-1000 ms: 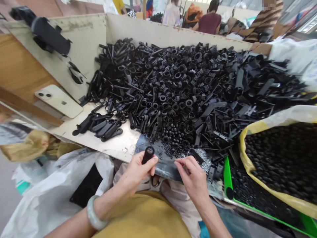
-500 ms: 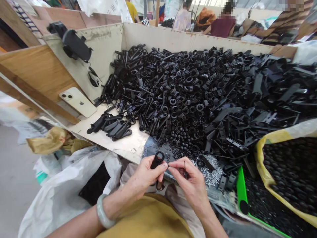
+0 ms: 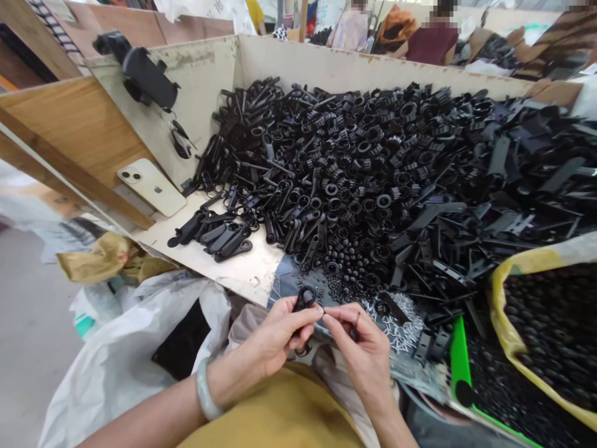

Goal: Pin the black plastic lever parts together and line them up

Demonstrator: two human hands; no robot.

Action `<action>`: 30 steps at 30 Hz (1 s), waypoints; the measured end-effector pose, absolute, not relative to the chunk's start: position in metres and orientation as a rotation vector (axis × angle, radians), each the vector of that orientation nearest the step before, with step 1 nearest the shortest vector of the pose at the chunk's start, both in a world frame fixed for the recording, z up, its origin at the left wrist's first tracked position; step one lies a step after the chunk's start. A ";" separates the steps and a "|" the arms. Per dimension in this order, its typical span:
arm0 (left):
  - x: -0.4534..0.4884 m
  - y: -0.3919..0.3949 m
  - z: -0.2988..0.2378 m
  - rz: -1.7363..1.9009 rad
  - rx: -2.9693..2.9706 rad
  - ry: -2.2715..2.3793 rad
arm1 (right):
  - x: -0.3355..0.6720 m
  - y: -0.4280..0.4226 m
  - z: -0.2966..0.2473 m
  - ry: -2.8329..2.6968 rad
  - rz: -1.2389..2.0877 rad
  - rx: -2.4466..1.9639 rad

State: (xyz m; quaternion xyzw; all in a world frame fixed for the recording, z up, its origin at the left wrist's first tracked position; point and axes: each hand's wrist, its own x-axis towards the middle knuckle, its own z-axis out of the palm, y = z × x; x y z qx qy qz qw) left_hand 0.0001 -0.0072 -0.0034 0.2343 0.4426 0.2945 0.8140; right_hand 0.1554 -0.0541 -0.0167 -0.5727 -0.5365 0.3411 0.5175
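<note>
Phone (image 3: pixel 144 199), propped at left side of bin (image 3: pixel 382 65): Apple logo (image 3: pixel 157 190) on pale back, grey, about mid-panel, tilted along with phone. Clearest mark in view; brand recognisable by symbol alone. White sack (image 3: pixel 186 7) at top edge, beyond bin: dark printed characters, partly cut off by frame; wording too blurred to read. Brown bag (image 3: pixel 86 261) at left, below phone: small reddish print (image 3: pixel 124 252), too smeared to tell letters from pattern.

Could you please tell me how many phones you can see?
1: the white phone, tilted at the left end of the bin, near some black handles. Others may be hidden.
</note>
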 end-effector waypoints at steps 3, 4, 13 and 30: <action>0.002 -0.009 -0.006 0.613 0.337 0.925 | 0.157 -0.054 -0.015 -1.414 0.654 -1.333; 0.003 -0.009 -0.006 0.603 0.292 0.921 | 0.158 -0.055 -0.015 -1.447 0.608 -1.325; 0.003 -0.010 0.007 0.554 0.372 0.886 | 0.163 -0.056 -0.014 -1.512 0.477 -1.409; -0.014 -0.013 -0.002 0.406 0.964 0.961 | 0.164 -0.042 -0.015 -1.756 0.551 -1.386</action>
